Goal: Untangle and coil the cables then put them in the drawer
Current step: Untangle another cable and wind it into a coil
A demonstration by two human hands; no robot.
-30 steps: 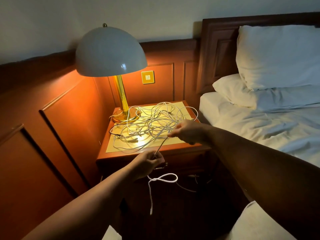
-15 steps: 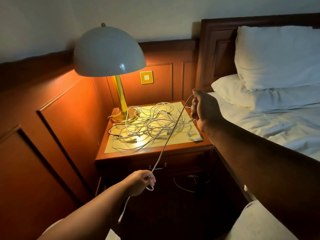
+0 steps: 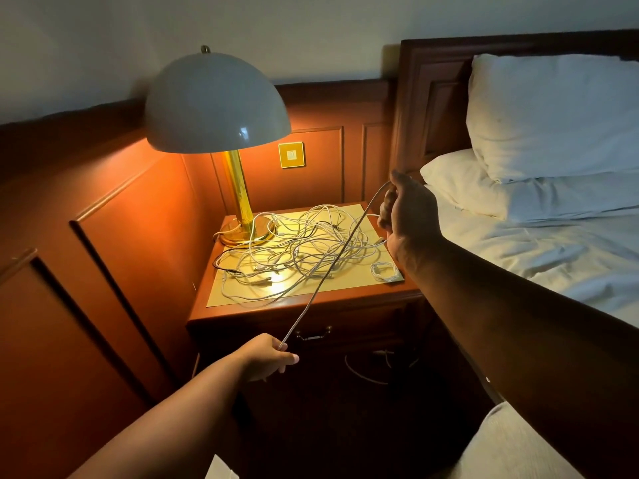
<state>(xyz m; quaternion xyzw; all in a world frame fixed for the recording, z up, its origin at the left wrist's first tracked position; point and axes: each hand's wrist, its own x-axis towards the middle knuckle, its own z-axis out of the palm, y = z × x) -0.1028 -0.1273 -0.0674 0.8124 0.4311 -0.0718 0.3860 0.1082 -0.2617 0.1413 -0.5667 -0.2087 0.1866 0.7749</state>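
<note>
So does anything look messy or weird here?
Yes. The white cables lie in one knotted heap on the nightstand. The left hand and right hand stretch one cable tight above it. Another cable dangles below the shut drawer.

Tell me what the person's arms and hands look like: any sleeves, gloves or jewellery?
Both arms are bare as far as the picture shows, with no sleeve in view. The left hand and the right hand wear no gloves, and no watch, bracelet or ring can be seen, though the dim light hides fine detail. A fingernail shows pale on the left hand.
</note>
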